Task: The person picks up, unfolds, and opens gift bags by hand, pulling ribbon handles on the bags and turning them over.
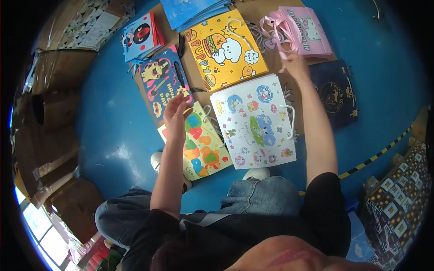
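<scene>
Black shirt: nearest the camera, the person's dark top [253, 230] filled the lower middle, with blue jeans [266, 198] just beyond it.
Left hand: the left hand [175, 113] was raised near the lower end of the navy dog-print bag [158, 86] and the upper end of the cream bag [205, 147]; its grip was loose, fingers spread and slightly bent, with nothing held. Whether a fingertip touched the navy bag could not be told.
Right hand: the right hand [296, 67] reached out to the pink ribbons [290, 38]; its fingertips met the strands, but whether the grip had closed on them could not be told.
Pink bags: the stack [312, 31] lay at the far right, its ribbons loosely bunched along its left side.
White bags: these [253, 122] lay between the two forearms, covered in small cartoon prints, a white cord at the right edge.
Yellow bag: the puppy-print bag [226, 54] lay just beyond the white ones, its cord looped across the front.
Dark bag: the Donald Duck bag [333, 97] lay to the right of the right forearm.
Far left: red-and-blue bags [139, 39] lay beyond the navy one, and light-blue bags [192, 13] to their right.
Brown board: a flat sheet [195, 82] showed between the bags, above the blue floor [113, 135].
</scene>
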### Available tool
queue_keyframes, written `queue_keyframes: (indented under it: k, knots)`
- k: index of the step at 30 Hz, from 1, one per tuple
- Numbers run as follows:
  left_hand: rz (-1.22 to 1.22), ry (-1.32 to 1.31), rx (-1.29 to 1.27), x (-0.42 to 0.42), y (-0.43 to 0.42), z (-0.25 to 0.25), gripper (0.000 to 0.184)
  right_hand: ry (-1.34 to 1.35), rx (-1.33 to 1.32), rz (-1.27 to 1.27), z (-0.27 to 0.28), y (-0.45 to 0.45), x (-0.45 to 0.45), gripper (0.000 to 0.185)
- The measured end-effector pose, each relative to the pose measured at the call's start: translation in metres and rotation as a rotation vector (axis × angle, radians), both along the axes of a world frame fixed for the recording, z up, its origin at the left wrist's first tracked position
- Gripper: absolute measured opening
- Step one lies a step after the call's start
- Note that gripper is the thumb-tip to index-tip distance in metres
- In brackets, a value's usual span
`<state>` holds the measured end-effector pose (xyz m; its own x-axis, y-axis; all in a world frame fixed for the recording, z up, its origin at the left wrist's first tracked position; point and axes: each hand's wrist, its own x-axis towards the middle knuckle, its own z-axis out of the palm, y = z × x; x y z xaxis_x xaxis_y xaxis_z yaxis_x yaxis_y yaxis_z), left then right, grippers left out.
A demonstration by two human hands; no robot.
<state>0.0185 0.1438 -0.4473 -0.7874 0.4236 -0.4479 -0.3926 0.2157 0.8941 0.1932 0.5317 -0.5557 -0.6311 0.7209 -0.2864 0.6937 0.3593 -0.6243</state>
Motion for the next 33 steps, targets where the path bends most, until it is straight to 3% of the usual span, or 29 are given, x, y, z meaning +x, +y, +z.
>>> queue_keyframes:
  k: [2, 5, 7, 10, 12, 13, 15, 16, 18, 20, 22, 25, 27, 30, 32, 33]
  knots:
    - [-0.015, 0.001, 0.02, -0.01, 0.005, -0.002, 0.03, -0.059, 0.307, -0.091, 0.042, -0.004, 0.013, 0.034]
    - [-0.141, 0.062, 0.005, -0.029, 0.028, 0.002, 0.028, -0.077, 0.316, 0.006, 0.054, -0.005, 0.041, 0.04]
    - [-0.345, 0.185, -0.039, -0.055, 0.046, -0.02, 0.024, -0.067, 0.142, 0.06, 0.078, -0.021, 0.053, 0.043]
    - [-1.007, 0.467, -0.346, -0.101, 0.067, -0.017, 0.032, -0.068, 0.143, 0.089, 0.064, -0.037, 0.08, 0.046]
    - [-1.504, 0.698, -0.556, -0.121, 0.071, 0.02, 0.031, -0.141, 0.078, 0.083, 0.087, -0.062, 0.081, 0.044]
    - [-1.492, 0.706, -0.544, -0.138, 0.076, 0.016, 0.031, -0.162, 0.067, 0.098, 0.093, -0.07, 0.083, 0.044]
    - [-1.869, 1.159, -1.057, -0.166, 0.083, 0.02, 0.027, -0.173, 0.066, 0.106, 0.099, -0.083, 0.086, 0.043]
    - [-1.676, 1.019, -1.148, -0.174, 0.088, 0.036, 0.023, -0.156, 0.076, 0.105, 0.099, -0.086, 0.085, 0.042]
    - [-1.198, 1.243, -0.809, -0.203, 0.08, 0.026, 0.025, -0.18, 0.1, 0.127, 0.112, -0.091, 0.06, 0.041]
    - [-1.137, 1.235, -0.724, -0.232, 0.074, 0.018, 0.031, -0.168, -0.019, 0.153, 0.137, -0.097, 0.042, 0.04]
    - [-1.041, 1.183, -0.694, -0.258, 0.063, -0.025, 0.026, -0.096, 0.001, 0.157, 0.157, -0.105, 0.022, 0.04]
    - [-1.466, 1.051, -0.856, -0.264, 0.051, -0.024, 0.021, -0.062, 0.074, 0.119, 0.17, -0.113, 0.005, 0.04]
    - [-1.342, 0.956, -0.789, -0.267, 0.036, -0.035, 0.025, -0.111, 0.04, 0.116, 0.161, -0.104, 0.001, 0.039]
    - [-1.225, 1.063, -0.683, -0.26, 0.025, -0.032, 0.029, -0.334, -0.032, 0.141, 0.136, -0.069, -0.006, 0.036]
    - [-1.226, 1.024, -0.704, -0.256, 0.023, -0.025, 0.029, -0.497, -0.218, -0.044, 0.108, -0.034, -0.006, 0.034]
    - [-1.244, 1.079, -0.674, -0.252, 0.02, -0.01, 0.027, -0.467, -0.14, -0.079, 0.094, -0.023, -0.004, 0.033]
